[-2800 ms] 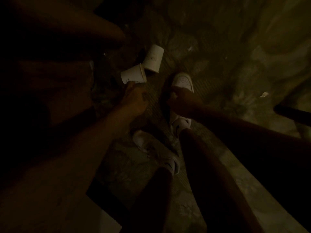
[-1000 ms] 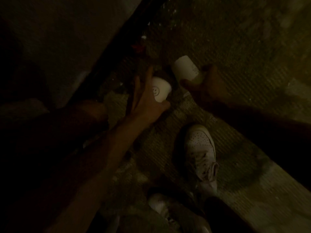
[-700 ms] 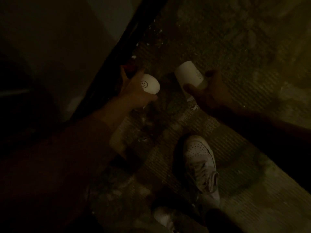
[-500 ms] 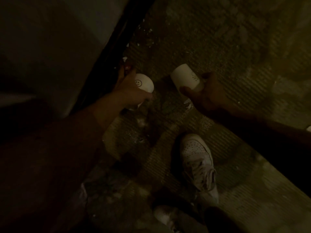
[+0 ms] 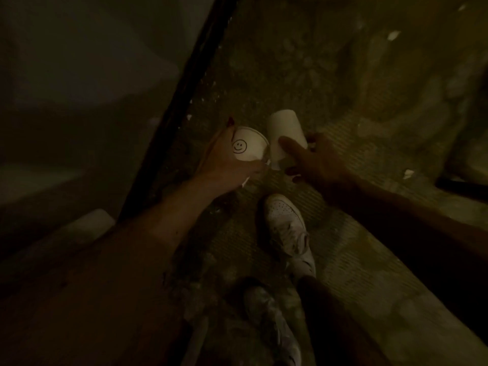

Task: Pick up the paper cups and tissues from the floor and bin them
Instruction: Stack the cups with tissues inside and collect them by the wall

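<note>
The scene is very dark. My left hand (image 5: 224, 162) grips a white paper cup with a drawn smiley face (image 5: 249, 146), its fingers curled round the cup's side. My right hand (image 5: 314, 162) grips a second, plain white paper cup (image 5: 285, 133), thumb across its wall. The two cups are side by side and almost touching, held above the patterned floor. Small white scraps, perhaps tissue, lie on the floor at the right (image 5: 408, 173) and far upper right (image 5: 393, 35).
My white shoes (image 5: 287, 231) stand on the floor just below the hands. A dark frame edge (image 5: 184, 107) runs diagonally at the left, with a pale surface beyond it. A dark bar (image 5: 462, 184) lies at the right edge.
Both hands took hold of a cup and lifted it from the floor. The two cups have since come closer together, and the view has shifted slightly.
</note>
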A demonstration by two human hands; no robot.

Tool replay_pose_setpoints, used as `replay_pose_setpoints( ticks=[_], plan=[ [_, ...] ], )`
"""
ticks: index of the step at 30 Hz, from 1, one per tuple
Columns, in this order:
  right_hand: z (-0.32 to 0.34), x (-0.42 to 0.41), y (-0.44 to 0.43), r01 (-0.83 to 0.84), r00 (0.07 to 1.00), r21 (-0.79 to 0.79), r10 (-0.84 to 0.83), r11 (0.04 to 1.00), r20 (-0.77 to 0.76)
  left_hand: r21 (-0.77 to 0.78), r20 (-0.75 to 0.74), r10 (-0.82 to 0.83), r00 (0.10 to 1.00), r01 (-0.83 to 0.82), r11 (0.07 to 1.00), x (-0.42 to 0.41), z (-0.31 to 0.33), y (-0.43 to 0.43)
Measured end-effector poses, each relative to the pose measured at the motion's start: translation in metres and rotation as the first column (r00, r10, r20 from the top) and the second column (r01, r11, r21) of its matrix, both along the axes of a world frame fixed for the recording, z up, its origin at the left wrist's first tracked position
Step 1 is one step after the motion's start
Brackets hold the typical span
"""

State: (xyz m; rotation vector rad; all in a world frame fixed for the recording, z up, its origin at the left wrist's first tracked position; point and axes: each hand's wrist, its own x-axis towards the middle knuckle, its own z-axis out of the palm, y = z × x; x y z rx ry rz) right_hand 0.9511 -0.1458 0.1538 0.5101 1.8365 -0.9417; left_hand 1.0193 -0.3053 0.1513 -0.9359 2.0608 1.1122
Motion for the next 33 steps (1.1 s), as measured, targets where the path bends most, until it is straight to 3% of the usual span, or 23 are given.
replay_pose_setpoints(
  ticks=[2, 8, 12, 19, 26, 33],
  plan=[
    [0.049, -0.001, 0.011, 0.132, 0.991, -0.047, -0.132, 0.99, 0.014, 0.05, -0.03, 0.059, 0.998, -0.058, 0.997, -0.01, 0.047, 0.008],
    [0.224, 0.004, 0.068, 0.291, 0.953, -0.199, -0.302, 0.936, -0.025, 0.159, -0.159, 0.16, 0.974, -0.135, 0.978, -0.033, 0.221, 0.052],
    [0.367, 0.017, 0.106, 0.308, 0.928, -0.309, -0.355, 0.9, -0.111, 0.334, -0.188, 0.299, 0.936, -0.225, 0.915, -0.035, 0.36, 0.08],
    [0.594, 0.048, 0.153, 0.282, 0.824, -0.523, -0.482, 0.804, -0.298, 0.368, -0.492, 0.23, 0.839, -0.038, 0.929, -0.027, 0.601, 0.122],
    [0.716, 0.002, 0.183, 0.254, 0.708, -0.683, -0.612, 0.685, -0.351, 0.328, -0.728, 0.172, 0.664, 0.116, 0.938, -0.091, 0.736, 0.168],
    [0.779, -0.124, 0.195, 0.076, 0.682, -0.667, -0.527, 0.741, -0.508, 0.285, -0.816, 0.155, 0.557, 0.155, 0.946, -0.205, 0.814, 0.177]
  ],
)
